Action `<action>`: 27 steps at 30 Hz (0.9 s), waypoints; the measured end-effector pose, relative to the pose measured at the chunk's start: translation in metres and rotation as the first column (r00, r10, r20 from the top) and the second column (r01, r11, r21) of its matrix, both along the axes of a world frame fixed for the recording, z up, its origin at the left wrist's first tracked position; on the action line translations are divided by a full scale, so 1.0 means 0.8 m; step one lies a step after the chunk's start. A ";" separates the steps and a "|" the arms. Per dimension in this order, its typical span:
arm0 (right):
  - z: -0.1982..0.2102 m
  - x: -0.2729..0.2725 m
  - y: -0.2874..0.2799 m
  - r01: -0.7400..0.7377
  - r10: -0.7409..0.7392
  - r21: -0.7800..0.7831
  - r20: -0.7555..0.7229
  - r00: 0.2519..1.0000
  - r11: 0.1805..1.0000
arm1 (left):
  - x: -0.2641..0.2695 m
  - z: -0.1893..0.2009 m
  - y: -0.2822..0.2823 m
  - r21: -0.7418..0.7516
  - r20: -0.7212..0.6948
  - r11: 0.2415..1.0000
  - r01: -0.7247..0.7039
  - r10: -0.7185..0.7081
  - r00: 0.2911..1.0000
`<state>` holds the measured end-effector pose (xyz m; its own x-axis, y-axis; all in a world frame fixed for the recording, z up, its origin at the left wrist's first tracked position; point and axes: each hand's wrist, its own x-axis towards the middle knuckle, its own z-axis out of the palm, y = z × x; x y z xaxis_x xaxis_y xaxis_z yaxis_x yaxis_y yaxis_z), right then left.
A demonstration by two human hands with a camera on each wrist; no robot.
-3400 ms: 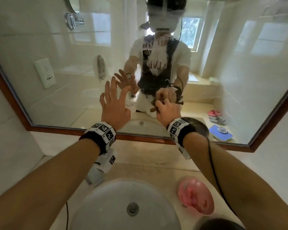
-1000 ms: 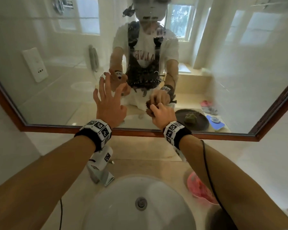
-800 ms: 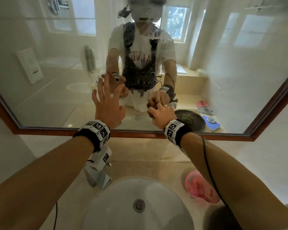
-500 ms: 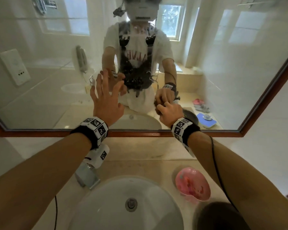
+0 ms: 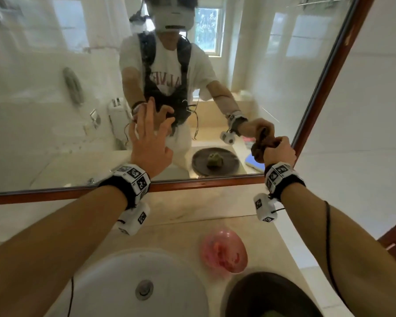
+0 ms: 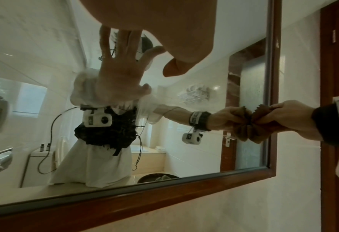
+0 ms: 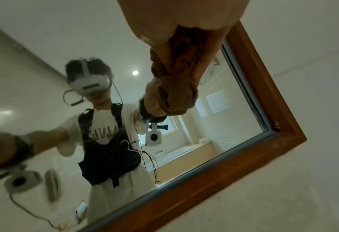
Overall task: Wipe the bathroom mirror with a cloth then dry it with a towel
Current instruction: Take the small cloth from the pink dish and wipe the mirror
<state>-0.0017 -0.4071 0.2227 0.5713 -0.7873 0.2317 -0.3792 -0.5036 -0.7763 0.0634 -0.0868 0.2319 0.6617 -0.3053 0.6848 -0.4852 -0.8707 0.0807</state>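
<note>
The wood-framed mirror (image 5: 44, 110) fills the wall above the counter. My right hand (image 5: 278, 152) grips a bunched brown cloth (image 5: 257, 153) and presses it on the glass low down, right beside the right frame edge. The left wrist view shows the cloth (image 6: 264, 124) meeting its reflection, and in the right wrist view the cloth (image 7: 182, 62) bulges from my fist. My left hand (image 5: 150, 138) is spread open, fingers on the glass near the middle.
A white sink (image 5: 114, 282) lies below me, with a pink soap dish (image 5: 223, 252) to its right. A dark bowl (image 5: 238, 291) stands at the counter's front right; its reflection shows a greenish cloth inside. A wooden door frame (image 6: 335, 62) stands right of the mirror.
My right hand has slid the brown cloth to the right along the lower glass, from the middle to the right frame edge. My left hand stays spread on the glass.
</note>
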 end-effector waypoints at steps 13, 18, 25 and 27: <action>-0.043 0.001 0.074 -0.176 0.160 -0.080 -0.177 0.971 0.981 | -0.010 -0.017 -0.015 0.012 0.051 1.000 0.002 -0.002 0.999; -0.043 0.011 0.103 -0.133 0.124 -0.032 -0.213 0.969 0.991 | -0.007 -0.018 0.035 -0.015 -0.020 0.999 -0.051 0.051 0.999; -0.051 0.022 0.151 -0.136 0.112 -0.071 -0.271 0.956 0.988 | -0.003 -0.021 0.107 -0.025 -0.066 0.996 -0.083 0.082 0.995; -0.053 0.028 0.172 -0.179 0.143 -0.109 -0.277 0.950 0.978 | -0.001 -0.022 0.122 -0.025 -0.055 0.995 -0.092 0.090 0.994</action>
<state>0.0206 -0.2693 0.1799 0.7430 -0.6525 0.1488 -0.4683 -0.6658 -0.5808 0.0625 0.0105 0.2144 0.7216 -0.2240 0.6550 -0.3985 -0.9081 0.1285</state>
